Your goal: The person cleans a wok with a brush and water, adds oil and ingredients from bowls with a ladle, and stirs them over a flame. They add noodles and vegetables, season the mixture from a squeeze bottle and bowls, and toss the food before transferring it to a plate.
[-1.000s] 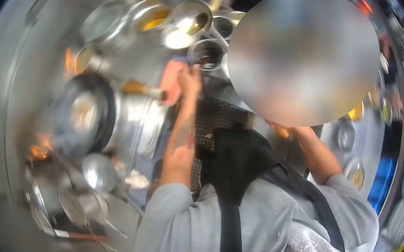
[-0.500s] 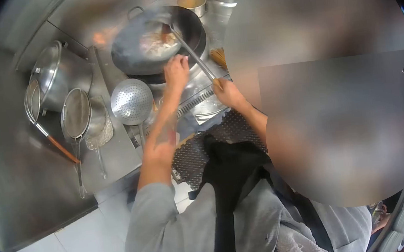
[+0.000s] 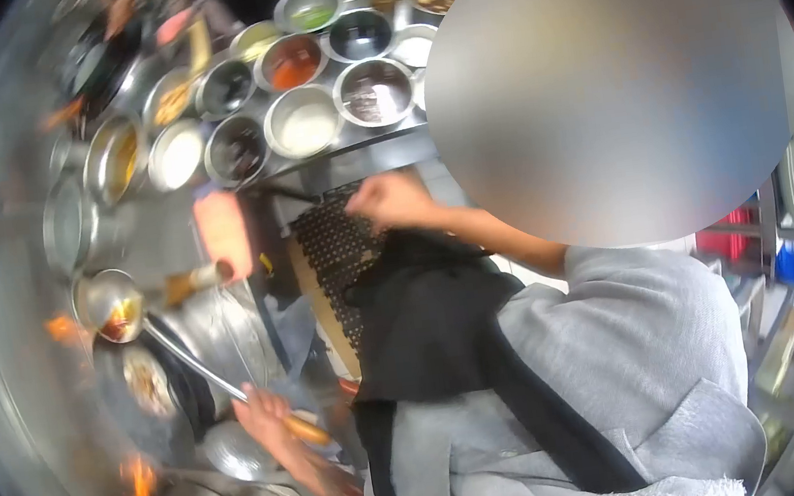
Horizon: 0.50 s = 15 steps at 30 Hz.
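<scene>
**Ladle held over the stove, other hand out toward the seasoning bowls**

A steel table runs across the top of the view, crowded with round metal bowls of sauces, powders and pastes set close together, some touching. Below its edge lies a dark perforated mat on the floor, just beside the person's black apron, which hangs over a grey top.

At the left, blurred, sits a dark wok with pale food in it, and small flames show at its lower rim. A pink cloth lies between the wok and the bowls.

A long-handled ladle reaches from the lower middle up to the left; its bowl, with a reddish trace inside, hovers above the wok's upper edge. The left hand is closed round the ladle's wooden grip near its end.

The right hand is stretched forward over the mat, just below the table edge, near the bowls; its fingers look curled, but whether it holds anything cannot be told.
</scene>
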Each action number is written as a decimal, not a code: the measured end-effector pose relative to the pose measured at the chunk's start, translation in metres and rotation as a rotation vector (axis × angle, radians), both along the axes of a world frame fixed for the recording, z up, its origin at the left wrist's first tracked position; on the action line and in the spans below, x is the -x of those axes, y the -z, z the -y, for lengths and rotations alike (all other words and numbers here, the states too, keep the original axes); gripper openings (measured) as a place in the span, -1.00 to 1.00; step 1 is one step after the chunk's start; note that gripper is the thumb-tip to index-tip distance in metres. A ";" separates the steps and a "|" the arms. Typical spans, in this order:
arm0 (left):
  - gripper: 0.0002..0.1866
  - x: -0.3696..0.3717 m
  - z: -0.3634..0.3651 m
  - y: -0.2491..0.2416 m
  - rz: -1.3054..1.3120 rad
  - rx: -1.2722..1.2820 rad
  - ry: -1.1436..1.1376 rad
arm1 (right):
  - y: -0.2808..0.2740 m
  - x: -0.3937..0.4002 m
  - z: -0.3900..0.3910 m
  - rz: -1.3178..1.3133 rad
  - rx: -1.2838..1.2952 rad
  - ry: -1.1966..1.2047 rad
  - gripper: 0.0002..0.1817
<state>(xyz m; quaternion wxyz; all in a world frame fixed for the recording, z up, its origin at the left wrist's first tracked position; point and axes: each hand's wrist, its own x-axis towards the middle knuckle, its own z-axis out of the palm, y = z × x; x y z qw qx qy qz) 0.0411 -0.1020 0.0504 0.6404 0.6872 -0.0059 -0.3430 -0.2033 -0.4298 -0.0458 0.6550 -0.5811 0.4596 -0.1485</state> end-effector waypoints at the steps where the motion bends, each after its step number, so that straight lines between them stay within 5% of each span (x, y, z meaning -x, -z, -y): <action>1: -0.81 0.021 0.015 -0.010 0.003 -0.011 0.047 | -0.001 0.046 0.031 -0.121 0.093 0.281 -0.65; 3: -0.88 0.061 0.039 -0.028 -0.084 -0.040 0.237 | 0.042 0.125 0.088 -0.199 -0.008 0.829 -0.53; 5: -0.88 0.087 0.066 -0.038 -0.125 -0.063 0.357 | 0.050 0.172 0.121 -0.370 0.571 0.684 -0.41; 8: -0.86 0.120 0.128 -0.055 -0.175 -0.122 0.543 | 0.031 0.157 0.183 -0.328 0.624 0.282 -0.20; 10: -0.87 0.138 0.161 -0.056 -0.292 -0.058 0.706 | 0.055 0.135 0.234 -0.372 0.908 0.121 -0.67; 15: -0.88 0.166 0.229 -0.066 -0.355 -0.097 0.786 | 0.027 0.143 0.307 -0.451 0.809 0.287 -0.70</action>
